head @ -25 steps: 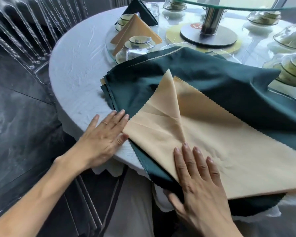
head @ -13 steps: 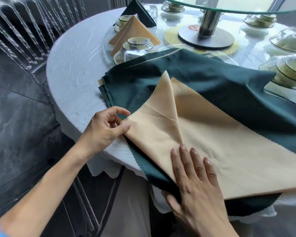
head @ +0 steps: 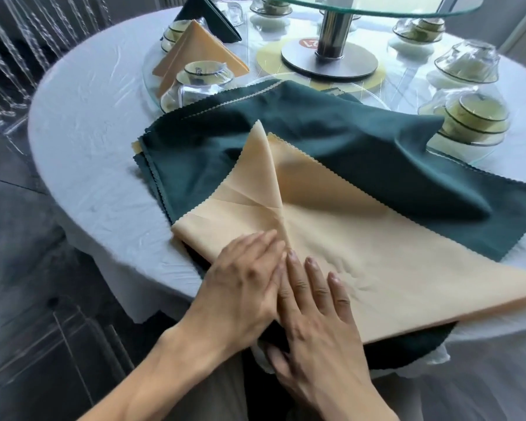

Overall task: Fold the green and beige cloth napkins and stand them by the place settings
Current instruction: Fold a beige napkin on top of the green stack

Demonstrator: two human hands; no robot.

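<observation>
Beige cloth fills the near edge of the table (head: 82, 141): a beige napkin (head: 377, 262) lies spread on top of a green napkin (head: 331, 141), and our two hands rest on it side by side. Our left hand (head: 243, 287) lies flat on the folded left flap with its fingers straight and together, gripping nothing. Our right hand (head: 313, 314) lies flat just beside it, touching it, fingers straight and slightly spread, pressing the cloth near the crease, with the thumb tucked under the table's edge.

The beige napkin is matte, with a zigzag pinked edge; its left corner is folded over into a long triangular flap that tapers to a point away from us, and thin creases fan out from where the folds meet. The green napkin beneath is dark, also pinked, rumpled into a ridge on the right, and overhangs the table toward us. A white crinkled tablecloth covers the round table.

Farther off, a folded beige napkin (head: 195, 53) and a folded green napkin (head: 213, 19) stand as triangles among plastic-wrapped bowls (head: 201, 83) on a glass plate. Beyond, a metal post (head: 331, 28) carries a glass turntable (head: 377, 6); its round base bears an orange label whose writing we cannot read. Clear chairs (head: 19, 56) stand to the left.
</observation>
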